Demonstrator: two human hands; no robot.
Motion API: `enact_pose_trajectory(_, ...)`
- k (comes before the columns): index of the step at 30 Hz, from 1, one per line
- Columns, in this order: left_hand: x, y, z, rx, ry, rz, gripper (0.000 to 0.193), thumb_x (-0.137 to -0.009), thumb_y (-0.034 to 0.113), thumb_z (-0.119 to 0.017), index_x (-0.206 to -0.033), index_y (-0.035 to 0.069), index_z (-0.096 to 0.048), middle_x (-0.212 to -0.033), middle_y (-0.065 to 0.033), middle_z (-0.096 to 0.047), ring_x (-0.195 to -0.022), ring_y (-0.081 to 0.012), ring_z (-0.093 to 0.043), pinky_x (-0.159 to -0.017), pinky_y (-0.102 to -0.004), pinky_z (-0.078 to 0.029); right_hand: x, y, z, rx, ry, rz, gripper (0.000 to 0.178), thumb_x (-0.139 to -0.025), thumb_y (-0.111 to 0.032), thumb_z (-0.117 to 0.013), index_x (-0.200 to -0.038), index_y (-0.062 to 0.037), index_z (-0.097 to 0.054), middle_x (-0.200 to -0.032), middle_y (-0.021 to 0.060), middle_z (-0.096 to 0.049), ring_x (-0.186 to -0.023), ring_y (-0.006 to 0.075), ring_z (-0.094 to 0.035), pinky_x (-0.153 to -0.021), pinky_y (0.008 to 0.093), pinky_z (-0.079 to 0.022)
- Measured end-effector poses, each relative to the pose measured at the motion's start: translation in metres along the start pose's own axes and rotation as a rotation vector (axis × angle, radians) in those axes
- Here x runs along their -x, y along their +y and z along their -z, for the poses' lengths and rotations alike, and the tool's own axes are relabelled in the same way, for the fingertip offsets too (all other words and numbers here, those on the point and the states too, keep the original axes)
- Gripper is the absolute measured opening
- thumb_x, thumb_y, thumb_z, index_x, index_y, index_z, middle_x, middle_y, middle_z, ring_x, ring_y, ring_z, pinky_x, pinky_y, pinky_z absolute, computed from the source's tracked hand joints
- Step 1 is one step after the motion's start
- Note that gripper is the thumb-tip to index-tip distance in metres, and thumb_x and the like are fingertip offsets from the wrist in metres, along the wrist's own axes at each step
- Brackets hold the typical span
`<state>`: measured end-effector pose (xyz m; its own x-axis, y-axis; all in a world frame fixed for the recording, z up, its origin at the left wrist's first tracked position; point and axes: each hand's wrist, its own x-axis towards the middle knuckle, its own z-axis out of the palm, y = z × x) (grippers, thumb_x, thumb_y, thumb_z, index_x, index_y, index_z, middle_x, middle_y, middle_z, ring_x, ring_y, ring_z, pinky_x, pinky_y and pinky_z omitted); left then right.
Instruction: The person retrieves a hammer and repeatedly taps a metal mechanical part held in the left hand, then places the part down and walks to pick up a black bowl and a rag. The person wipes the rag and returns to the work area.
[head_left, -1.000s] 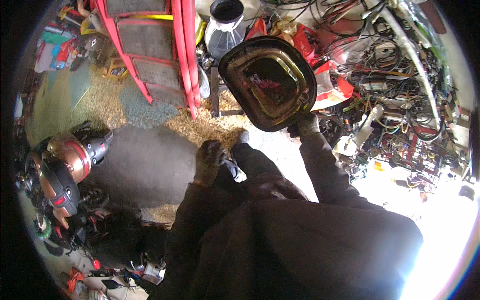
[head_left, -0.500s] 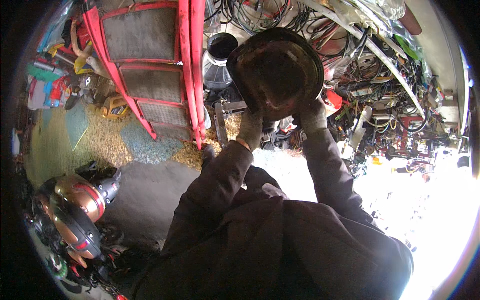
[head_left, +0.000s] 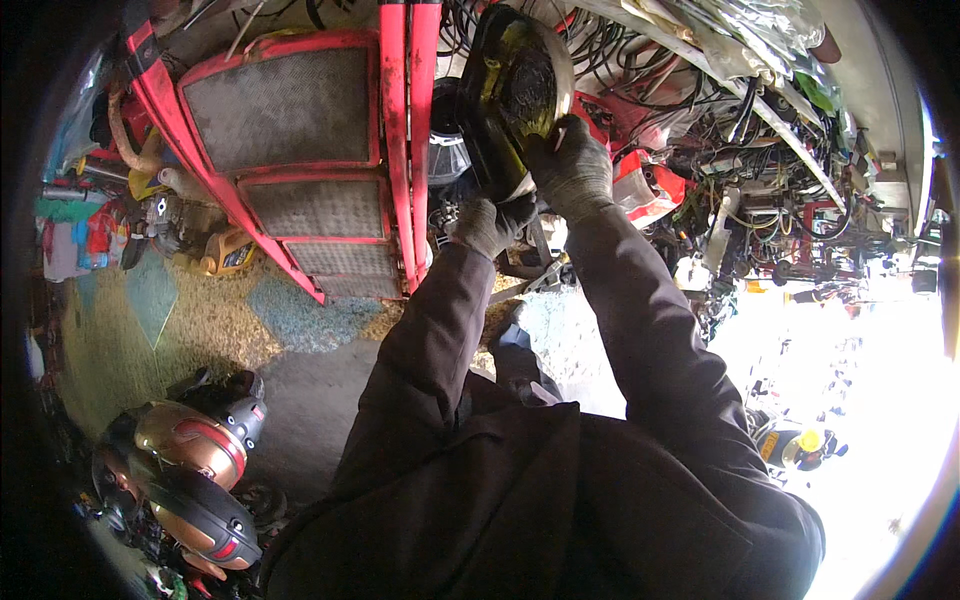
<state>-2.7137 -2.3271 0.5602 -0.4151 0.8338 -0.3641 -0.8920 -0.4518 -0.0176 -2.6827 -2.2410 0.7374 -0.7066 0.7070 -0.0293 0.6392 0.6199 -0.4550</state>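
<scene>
In front of me, a dark, wide pan (head_left: 488,90) with a shiny, yellowish oily inside is tilted up on its side. My left hand (head_left: 487,224), in a grey glove, grips its near, lower end. The gloved right hand (head_left: 577,172) holds the right rim, its fingers partly hidden behind and against the pan. Partly covered by the pan, a pale container with a black top (head_left: 447,158) stands between it and the ladder.
A red stepladder (head_left: 405,140) with grey treads rises close on the left. Tangled cables (head_left: 625,75) and a red-and-white package (head_left: 650,187) lie to the right. A gold-and-black motorbike (head_left: 195,445) stands at lower left, and a yellow container (head_left: 230,252) sits behind the ladder.
The pan has turned from facing me to tilted on edge and moved slightly left and away. My right hand has moved up along its rim. The ladder looks nearer as my view shifted.
</scene>
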Motion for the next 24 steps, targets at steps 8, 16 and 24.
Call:
enact_pose_trajectory(8, -0.020, 0.015, 0.004, -0.052, 0.119, -0.032, 0.017, -0.086, 0.008, -0.065, -0.102, 0.005, -0.062, -0.100, -0.0106, -0.066, -0.090, -0.0295, -0.063, -0.078, -0.0488, -0.053, -0.028, -0.015, -0.012, 0.085, -0.012, 0.146, 0.066, -0.086, -0.062, -0.053, -0.111, -0.0013, -0.048, -0.087, 0.0257, -0.066, -0.086, 0.0416, -0.066, -0.074, 0.0491, -0.052)
enact_pose_trajectory(16, -0.036, 0.017, 0.012, 0.038, 0.100, -0.022, 0.015, -0.085, 0.005, -0.063, -0.099, 0.004, -0.061, -0.093, -0.0115, -0.063, -0.083, -0.0275, -0.063, -0.071, -0.0432, -0.056, -0.038, -0.017, -0.018, 0.089, -0.035, 0.152, 0.062, -0.088, -0.057, -0.051, -0.109, 0.0012, -0.048, -0.085, 0.0268, -0.066, -0.085, 0.0439, -0.066, -0.074, 0.0508, -0.052)
enact_pose_trajectory(24, -0.037, 0.023, 0.021, 0.040, 0.154, 0.025, 0.025, -0.085, 0.005, -0.057, -0.110, 0.004, -0.060, -0.109, -0.0136, -0.063, -0.093, -0.0305, -0.060, -0.079, -0.0503, -0.052, -0.039, -0.022, -0.016, 0.095, -0.101, 0.097, 0.070, -0.085, -0.061, -0.053, -0.112, 0.0028, -0.047, -0.093, 0.0281, -0.066, -0.093, 0.0434, -0.065, -0.078, 0.0486, -0.052)
